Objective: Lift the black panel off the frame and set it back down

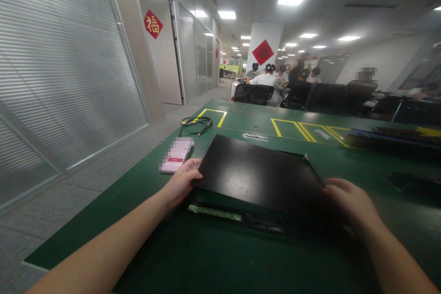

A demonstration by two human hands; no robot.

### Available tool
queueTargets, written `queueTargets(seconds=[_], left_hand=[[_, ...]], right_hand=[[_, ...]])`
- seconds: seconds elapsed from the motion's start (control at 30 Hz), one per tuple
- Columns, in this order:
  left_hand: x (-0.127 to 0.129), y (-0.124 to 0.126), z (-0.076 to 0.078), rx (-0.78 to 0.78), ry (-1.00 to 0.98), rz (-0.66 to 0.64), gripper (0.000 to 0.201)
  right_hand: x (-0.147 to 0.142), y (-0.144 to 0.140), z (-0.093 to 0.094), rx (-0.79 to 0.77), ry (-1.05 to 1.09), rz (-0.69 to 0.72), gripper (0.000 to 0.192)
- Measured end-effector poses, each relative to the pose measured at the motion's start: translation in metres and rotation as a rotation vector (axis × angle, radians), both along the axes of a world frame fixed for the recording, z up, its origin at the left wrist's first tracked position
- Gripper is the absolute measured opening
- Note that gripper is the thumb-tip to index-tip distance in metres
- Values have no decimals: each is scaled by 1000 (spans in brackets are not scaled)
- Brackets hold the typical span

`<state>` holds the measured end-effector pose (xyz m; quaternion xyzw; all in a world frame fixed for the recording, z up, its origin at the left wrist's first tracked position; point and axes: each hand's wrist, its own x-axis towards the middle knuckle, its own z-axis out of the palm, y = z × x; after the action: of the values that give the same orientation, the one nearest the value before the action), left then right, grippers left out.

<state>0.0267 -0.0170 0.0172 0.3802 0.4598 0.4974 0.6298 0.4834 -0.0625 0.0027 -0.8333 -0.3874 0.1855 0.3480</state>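
Note:
A thin black display panel (258, 172) is held between my two hands over the green table, tilted with its dark, glossy face up. My left hand (184, 178) grips its left edge, thumb on the near side. At the right edge, my right hand (349, 197) has its fingers closed on the panel's rim. Below the panel's near edge shows a narrow green circuit board strip (215, 212), with a dark part beside it in shadow. I cannot make out whether the strip is joined to the panel.
A phone (176, 155) with a lit screen lies left of the panel. Behind it sits a coiled black cable (196, 123). Yellow tape (292, 129) marks the green table (86, 220). Dark stacked items (392, 140) lie at the far right. Several people sit beyond.

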Motion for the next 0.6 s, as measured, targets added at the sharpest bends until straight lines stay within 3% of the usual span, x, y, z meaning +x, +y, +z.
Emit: queueTargets(seconds=[0.4,0.6], left_hand=[[2,0,0,-50,37,43,41],[0,5,-7,-27,-26,-1,41]], right_hand=[[1,2,1,-63,-121,8,28],[5,3,-2,-54,-146,25,29]])
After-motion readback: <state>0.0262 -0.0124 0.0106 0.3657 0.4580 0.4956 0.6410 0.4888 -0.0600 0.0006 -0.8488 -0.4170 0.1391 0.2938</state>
